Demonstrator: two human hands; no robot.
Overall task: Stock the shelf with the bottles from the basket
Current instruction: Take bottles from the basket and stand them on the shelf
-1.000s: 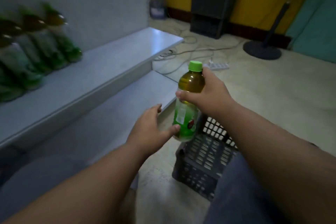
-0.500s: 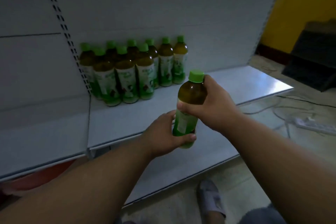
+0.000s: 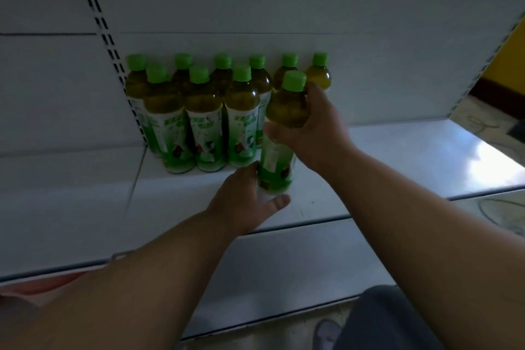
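Head view: we look down at both hands carrying one bottle to the shelf; the basket is out of sight.
Left hand [image 3: 244,202]: nearest to us, under and beside the base of the carried bottle [image 3: 279,145], fingers [image 3: 279,202] curled round its foot, thumb in front.
Right hand [image 3: 309,128]: fingers clenched round the shoulder of the carried bottle, below its green cap [image 3: 295,80].
Carried bottle: upright with a slight lean, just right of the stocked bottles [image 3: 204,111]; we cannot tell whether its base rests on the shelf [image 3: 397,156] yet.
Stocked bottles: two rows against the back panel [image 3: 284,8], the front row of three ending just left of the carried bottle.
Step in hand, as we judge it: seat the bottle as the fourth of the front row.
How we would do it well: keep it vertical, slide the left fingers out before the base lands, set it touching its neighbour, turn the label forward.
Risk, in our view: nudging the front row and toppling it.
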